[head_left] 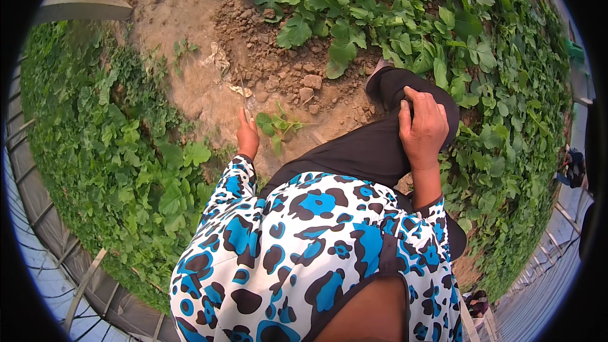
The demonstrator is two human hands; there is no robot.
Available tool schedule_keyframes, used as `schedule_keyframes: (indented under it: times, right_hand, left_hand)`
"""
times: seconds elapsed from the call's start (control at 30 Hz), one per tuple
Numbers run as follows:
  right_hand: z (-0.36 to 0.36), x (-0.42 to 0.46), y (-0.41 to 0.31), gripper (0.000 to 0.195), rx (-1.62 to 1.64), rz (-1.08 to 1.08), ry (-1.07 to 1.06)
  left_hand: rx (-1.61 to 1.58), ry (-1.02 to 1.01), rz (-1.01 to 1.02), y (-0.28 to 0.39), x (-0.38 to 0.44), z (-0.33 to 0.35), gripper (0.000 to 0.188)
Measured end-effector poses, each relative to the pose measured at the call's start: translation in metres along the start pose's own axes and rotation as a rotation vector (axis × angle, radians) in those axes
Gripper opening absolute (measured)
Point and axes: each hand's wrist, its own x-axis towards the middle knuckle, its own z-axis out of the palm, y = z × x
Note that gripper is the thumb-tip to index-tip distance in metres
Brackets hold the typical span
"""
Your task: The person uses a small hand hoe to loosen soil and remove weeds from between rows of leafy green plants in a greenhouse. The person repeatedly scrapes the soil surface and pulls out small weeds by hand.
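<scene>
My left hand (248,134) is closed around a thin, narrow tool (244,92) like a blade or rod, which points away from me over the bare soil. Its exact kind is unclear. Just right of that hand, a small leafy plant (280,125) with a thin pale root lies on the ground. My right hand (422,121) rests on my bent knee in black trousers (361,145), thumb and fingers slightly apart, with no object seen in it. Beyond the tool lie pale, dry, crumpled scraps (217,59) on the soil.
Reddish soil clods (311,81) lie ahead. Dense leafy plants grow on the right (503,118) and left (137,175). A pale curved beam (85,9) stands at upper left. Other people are far off, one at the right edge (573,168) and one at lower right (476,303).
</scene>
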Motion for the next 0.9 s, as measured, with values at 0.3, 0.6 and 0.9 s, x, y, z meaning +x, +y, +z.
schedule_keyframes:
  times: [0.3,0.6,0.9]
  right_hand:
    - [-0.001,-0.008,0.008,0.022,0.015,0.01,0.039]
    - [0.001,-0.008,0.011,0.023,-0.005,0.008,0.04]
    - [0.002,0.0,0.006,0.024,0.024,0.016,0.015]
  left_hand:
    - [0.01,0.315,0.421,0.08,0.045,-0.007,0.059]
    - [0.106,0.195,0.353,0.081,0.06,0.015,0.056]
    - [0.078,0.168,0.373,0.104,0.076,0.0,0.054]
